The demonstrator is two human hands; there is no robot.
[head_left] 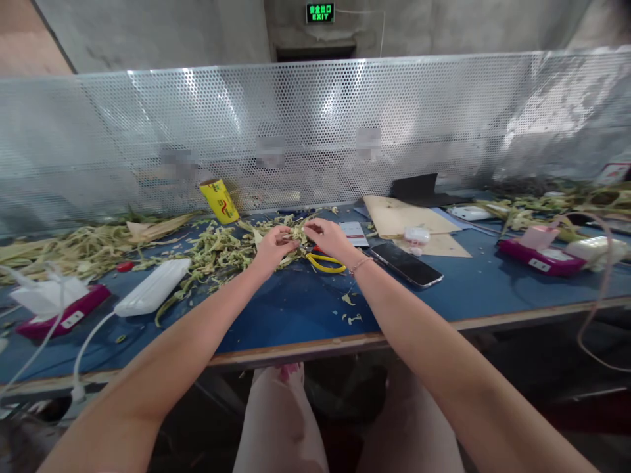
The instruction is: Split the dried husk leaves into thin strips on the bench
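In the middle of the blue table, my left hand point(275, 251) and my right hand point(329, 238) are close together, fingers bent inward. Pale green, dried-looking plant pieces point(298, 234) show between my fingertips, and both hands seem to pinch them; single bits are too small to make out. Left of my left hand spreads a heap of curled green plant scraps point(217, 253). Just below my right hand lies a tool with yellow loop handles point(328, 265), its front end hidden by the hand and scraps.
A black phone point(407, 264) lies right of my right forearm, near brown cardboard point(394, 218). Behind stands a perforated metal screen point(315, 98), with a tilted yellow container point(219, 201) before it. Left are a white power bank point(154, 288) and a magenta power strip point(66, 314); another magenta strip point(542, 257) sits right, cables trailing.
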